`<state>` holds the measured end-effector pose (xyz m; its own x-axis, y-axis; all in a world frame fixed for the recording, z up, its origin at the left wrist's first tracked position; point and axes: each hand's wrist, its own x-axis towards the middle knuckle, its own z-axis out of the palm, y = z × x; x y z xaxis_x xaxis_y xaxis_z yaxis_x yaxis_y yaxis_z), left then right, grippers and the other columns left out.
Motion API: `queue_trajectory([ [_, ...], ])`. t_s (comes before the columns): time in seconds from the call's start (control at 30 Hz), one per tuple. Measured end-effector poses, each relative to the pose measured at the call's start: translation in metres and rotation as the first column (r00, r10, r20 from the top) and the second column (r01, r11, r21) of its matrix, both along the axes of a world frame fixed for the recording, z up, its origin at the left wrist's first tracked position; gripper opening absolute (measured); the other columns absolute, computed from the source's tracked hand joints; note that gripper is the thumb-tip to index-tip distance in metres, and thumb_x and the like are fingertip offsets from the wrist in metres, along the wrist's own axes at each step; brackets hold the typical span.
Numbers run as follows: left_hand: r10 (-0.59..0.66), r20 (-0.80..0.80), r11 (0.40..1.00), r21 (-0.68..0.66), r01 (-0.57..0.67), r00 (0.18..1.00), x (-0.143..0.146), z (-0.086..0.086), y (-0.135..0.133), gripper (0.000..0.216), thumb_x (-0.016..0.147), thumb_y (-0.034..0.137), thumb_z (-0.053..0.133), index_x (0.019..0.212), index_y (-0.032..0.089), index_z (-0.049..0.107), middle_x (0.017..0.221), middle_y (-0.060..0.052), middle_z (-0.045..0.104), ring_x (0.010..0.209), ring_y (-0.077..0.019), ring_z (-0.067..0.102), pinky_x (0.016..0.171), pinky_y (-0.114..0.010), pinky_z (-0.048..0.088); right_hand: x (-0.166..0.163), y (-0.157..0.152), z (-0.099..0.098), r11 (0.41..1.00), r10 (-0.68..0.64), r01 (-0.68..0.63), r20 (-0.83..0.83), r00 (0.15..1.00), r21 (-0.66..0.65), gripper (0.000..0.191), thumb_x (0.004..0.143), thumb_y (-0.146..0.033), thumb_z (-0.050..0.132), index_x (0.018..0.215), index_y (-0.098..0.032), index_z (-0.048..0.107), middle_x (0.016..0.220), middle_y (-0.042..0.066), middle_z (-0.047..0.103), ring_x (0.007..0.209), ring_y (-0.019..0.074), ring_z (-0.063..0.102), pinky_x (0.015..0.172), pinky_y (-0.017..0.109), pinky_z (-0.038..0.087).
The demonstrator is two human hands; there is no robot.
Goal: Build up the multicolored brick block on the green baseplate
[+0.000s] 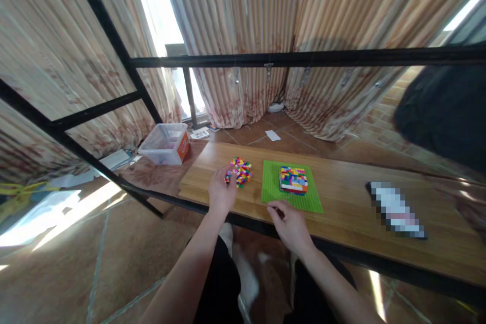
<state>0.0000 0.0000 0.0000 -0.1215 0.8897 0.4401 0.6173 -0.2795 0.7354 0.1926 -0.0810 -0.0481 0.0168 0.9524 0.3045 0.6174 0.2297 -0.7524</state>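
My left hand [223,191] reaches to the left edge of a pile of small loose building bricks [242,174] in many colours. Its thumb and forefinger are apart, with bricks just beyond them. A green studded baseplate [272,190] lies to the right of the pile. On it stands a layered block of multicoloured bricks [293,180], with a white row along its front. My right hand [290,225] hovers by the plate's front edge, fingers curled and thumb close to the forefinger. Whatever may be between those fingertips is too small to make out.
The wooden bench top [345,197] bears a pixelated dark-edged object [397,210] on the right. A clear plastic box [165,144] with an orange label stands beyond its left end. A black metal bar [304,58] crosses in front of the curtains [243,15].
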Motion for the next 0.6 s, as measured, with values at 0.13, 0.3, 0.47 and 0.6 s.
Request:
queue_trajectory([
  [0.13,0.084,0.180,0.993,-0.096,-0.068,0.980,0.003,0.001,0.048,0.029,0.088,0.023,0.055,0.112,0.012,0.066,0.110,-0.014,0.071,0.104,-0.0229,0.066,0.097,-0.040,0.050,-0.014,0.048,0.001,0.999,-0.032,0.030,0.158,0.987,0.014,0.022,0.091,-0.025,0.049,0.098,-0.019,0.068,0.091,0.006,0.070,0.076,0.0178,0.063,0.074,0.031,0.048],
  [0.3,0.056,0.379,0.991,-0.137,-0.004,0.924,0.011,-0.012,0.087,0.032,0.085,0.021,0.056,0.113,0.010,0.067,0.103,-0.012,0.073,0.093,-0.0189,0.068,0.089,-0.034,0.052,-0.026,0.098,-0.010,0.997,-0.078,0.069,0.326,0.942,0.039,0.031,0.089,-0.014,0.045,0.111,-0.015,0.066,0.102,0.011,0.068,0.093,0.0224,0.063,0.087,0.035,0.048],
  [0.47,0.063,0.455,0.972,-0.229,0.048,0.888,0.013,-0.025,0.091,0.026,0.083,0.021,0.060,0.104,0.012,0.071,0.094,-0.009,0.074,0.082,-0.0171,0.068,0.082,-0.031,0.053,-0.028,0.130,-0.018,0.999,-0.036,0.040,0.429,0.903,-0.002,0.036,0.089,-0.014,0.048,0.121,-0.017,0.064,0.106,0.012,0.065,0.097,0.0240,0.060,0.088,0.036,0.046],
  [0.6,0.005,0.491,0.963,-0.238,0.129,0.871,0.009,-0.020,0.083,0.026,0.082,0.020,0.061,0.104,0.013,0.071,0.092,-0.008,0.074,0.079,-0.0165,0.068,0.077,-0.030,0.054,-0.028,0.140,-0.021,0.999,0.011,0.006,0.450,0.893,-0.036,0.023,0.091,-0.021,0.051,0.106,-0.021,0.070,0.105,0.011,0.063,0.097,0.0235,0.058,0.086,0.035,0.046],
])
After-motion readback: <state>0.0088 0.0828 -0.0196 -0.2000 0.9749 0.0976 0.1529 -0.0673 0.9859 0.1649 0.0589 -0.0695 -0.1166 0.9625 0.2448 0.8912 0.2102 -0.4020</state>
